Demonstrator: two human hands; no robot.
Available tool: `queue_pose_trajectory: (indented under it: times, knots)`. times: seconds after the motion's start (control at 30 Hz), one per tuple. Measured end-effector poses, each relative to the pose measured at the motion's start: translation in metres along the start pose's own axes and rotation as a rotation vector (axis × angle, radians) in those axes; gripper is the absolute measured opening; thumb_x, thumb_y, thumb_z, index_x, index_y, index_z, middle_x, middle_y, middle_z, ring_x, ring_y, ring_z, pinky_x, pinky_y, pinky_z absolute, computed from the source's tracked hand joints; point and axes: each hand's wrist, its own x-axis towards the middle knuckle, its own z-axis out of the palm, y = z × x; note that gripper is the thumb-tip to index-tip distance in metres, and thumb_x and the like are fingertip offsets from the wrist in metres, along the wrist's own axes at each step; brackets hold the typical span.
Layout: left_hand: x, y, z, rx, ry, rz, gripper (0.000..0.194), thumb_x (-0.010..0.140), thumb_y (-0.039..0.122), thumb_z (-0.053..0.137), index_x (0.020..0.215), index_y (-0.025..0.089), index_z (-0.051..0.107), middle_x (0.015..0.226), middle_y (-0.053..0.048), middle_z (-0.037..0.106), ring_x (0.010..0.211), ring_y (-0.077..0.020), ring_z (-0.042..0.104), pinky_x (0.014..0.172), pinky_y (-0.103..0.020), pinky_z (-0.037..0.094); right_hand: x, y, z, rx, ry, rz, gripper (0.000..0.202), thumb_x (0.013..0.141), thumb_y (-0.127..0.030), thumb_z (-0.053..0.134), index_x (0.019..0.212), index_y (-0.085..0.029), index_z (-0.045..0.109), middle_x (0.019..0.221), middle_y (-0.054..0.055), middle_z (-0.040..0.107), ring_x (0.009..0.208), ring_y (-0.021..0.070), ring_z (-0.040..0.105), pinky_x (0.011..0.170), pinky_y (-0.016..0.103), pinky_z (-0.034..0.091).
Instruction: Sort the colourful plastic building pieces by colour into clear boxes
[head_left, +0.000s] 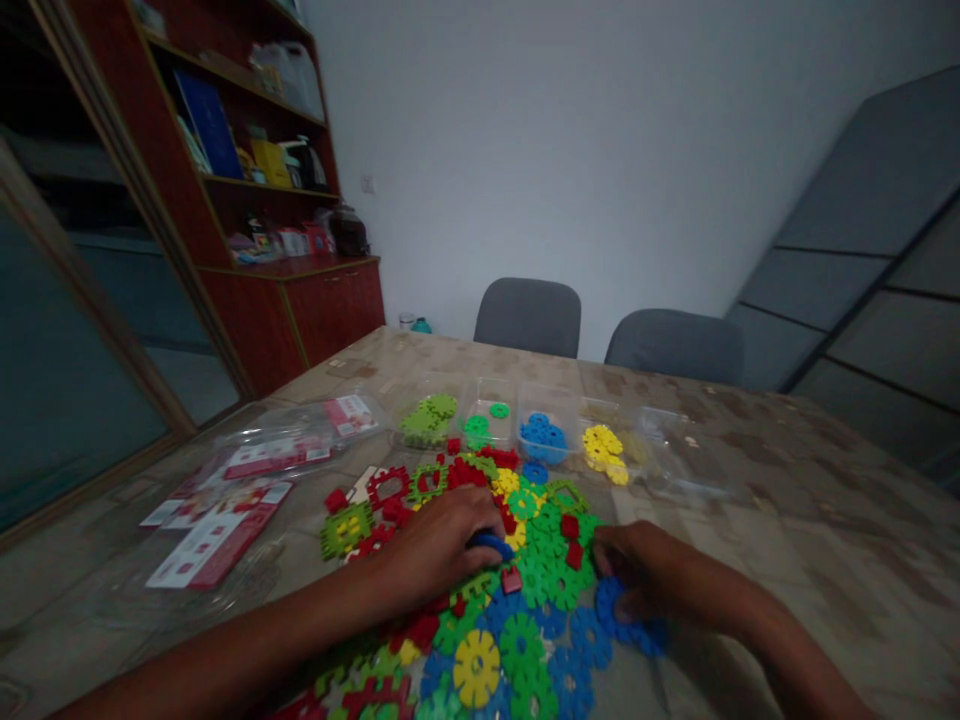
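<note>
A spread-out pile of plastic building pieces lies on the table in front of me. Over its middle, my left hand (457,535) is closed, with a blue notched disc (492,545) at its fingertips. My right hand (645,570) is at the pile's right edge, its fingers curled round blue notched discs (609,600); its fingertips are partly hidden. Between the hands lie green notched discs (551,550) and a few small red blocks (511,579). A large yellow disc (477,667) rests nearer to me, among blue and green ones. Red and green square frames (390,487) lie beyond my left wrist.
Clear plastic boxes line the far side of the pile: one with light green pieces (429,420), others with green discs (477,430), blue discs (543,436) and yellow discs (603,450). Clear packaging with printed cards (219,535) lies left. Two grey chairs (527,315) stand behind the table.
</note>
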Motion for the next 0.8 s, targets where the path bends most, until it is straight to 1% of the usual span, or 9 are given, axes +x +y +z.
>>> queue_pose_trajectory:
  times: [0.1, 0.2, 0.27, 0.33, 0.4, 0.5, 0.63, 0.7, 0.8]
  knots:
    - [0.001, 0.001, -0.01, -0.009, 0.053, 0.031, 0.002, 0.089, 0.019, 0.068, 0.089, 0.018, 0.066, 0.091, -0.003, 0.064, 0.091, -0.0196, 0.06, 0.08, -0.028, 0.042, -0.001, 0.002, -0.004, 0.121, 0.01, -0.092, 0.023, 0.061, -0.001, 0.065, 0.075, -0.018, 0.057, 0.065, -0.008, 0.048, 0.061, 0.0089, 0.043, 0.053, 0.02, 0.029]
    - [-0.001, 0.005, -0.021, -0.028, 0.04, 0.041, 0.004, 0.088, 0.016, 0.069, 0.09, 0.018, 0.066, 0.089, -0.001, 0.066, 0.088, -0.0184, 0.061, 0.08, -0.028, 0.041, -0.003, 0.001, -0.006, 0.186, -0.008, -0.129, 0.023, 0.064, -0.003, 0.065, 0.082, -0.017, 0.064, 0.067, -0.007, 0.051, 0.062, 0.0089, 0.045, 0.054, 0.02, 0.031]
    - [-0.006, 0.012, -0.026, -0.069, -0.039, 0.064, 0.008, 0.087, 0.017, 0.071, 0.093, 0.019, 0.067, 0.089, 0.0, 0.067, 0.087, -0.0171, 0.062, 0.08, -0.027, 0.042, -0.004, -0.003, -0.004, 0.201, -0.079, -0.141, 0.023, 0.064, -0.005, 0.068, 0.084, -0.017, 0.067, 0.067, -0.007, 0.053, 0.062, 0.0089, 0.047, 0.054, 0.019, 0.032]
    - [-0.012, 0.021, -0.027, -0.111, -0.155, 0.1, 0.011, 0.085, 0.02, 0.075, 0.094, 0.02, 0.067, 0.091, 0.001, 0.069, 0.088, -0.0164, 0.063, 0.079, -0.025, 0.043, -0.004, -0.011, 0.002, 0.181, -0.131, -0.155, 0.027, 0.063, -0.004, 0.07, 0.087, -0.018, 0.069, 0.071, -0.006, 0.057, 0.065, 0.0093, 0.05, 0.055, 0.019, 0.033]
    - [-0.018, 0.03, -0.025, -0.124, -0.257, 0.139, 0.014, 0.083, 0.022, 0.078, 0.093, 0.021, 0.068, 0.093, 0.0, 0.069, 0.09, -0.0159, 0.064, 0.079, -0.024, 0.044, -0.005, -0.018, 0.009, 0.08, -0.12, -0.112, 0.03, 0.062, -0.004, 0.072, 0.088, -0.019, 0.07, 0.074, -0.006, 0.06, 0.068, 0.0109, 0.052, 0.058, 0.021, 0.034]
    - [-0.024, 0.037, -0.02, -0.12, -0.317, 0.167, 0.014, 0.084, 0.022, 0.077, 0.094, 0.022, 0.067, 0.092, 0.0, 0.069, 0.09, -0.0146, 0.064, 0.081, -0.023, 0.045, -0.008, -0.027, 0.018, -0.126, -0.032, 0.02, 0.03, 0.061, -0.011, 0.079, 0.087, -0.021, 0.071, 0.082, -0.002, 0.065, 0.074, 0.0161, 0.056, 0.061, 0.025, 0.035]
    - [-0.024, 0.035, -0.014, -0.127, -0.276, 0.14, 0.011, 0.086, 0.025, 0.076, 0.092, 0.023, 0.066, 0.092, 0.001, 0.068, 0.089, -0.0142, 0.063, 0.081, -0.024, 0.045, -0.015, -0.034, 0.02, -0.191, 0.011, 0.037, 0.039, 0.06, -0.014, 0.083, 0.096, -0.022, 0.07, 0.099, 0.005, 0.068, 0.088, 0.0237, 0.058, 0.07, 0.031, 0.037]
    - [-0.023, 0.032, -0.012, -0.129, -0.235, 0.123, 0.012, 0.085, 0.025, 0.076, 0.09, 0.023, 0.066, 0.091, 0.001, 0.067, 0.09, -0.0147, 0.063, 0.082, -0.026, 0.044, -0.015, -0.037, 0.02, -0.143, -0.011, 0.006, 0.039, 0.061, -0.011, 0.081, 0.096, -0.022, 0.068, 0.098, 0.004, 0.068, 0.087, 0.0225, 0.057, 0.07, 0.03, 0.037]
    - [-0.023, 0.029, -0.007, -0.137, -0.178, 0.094, 0.012, 0.083, 0.023, 0.078, 0.089, 0.024, 0.067, 0.091, 0.002, 0.067, 0.093, -0.016, 0.062, 0.082, -0.027, 0.043, -0.01, -0.039, 0.02, 0.003, -0.055, -0.086, 0.032, 0.063, -0.007, 0.075, 0.09, -0.022, 0.066, 0.086, -0.002, 0.063, 0.079, 0.0164, 0.054, 0.064, 0.025, 0.035]
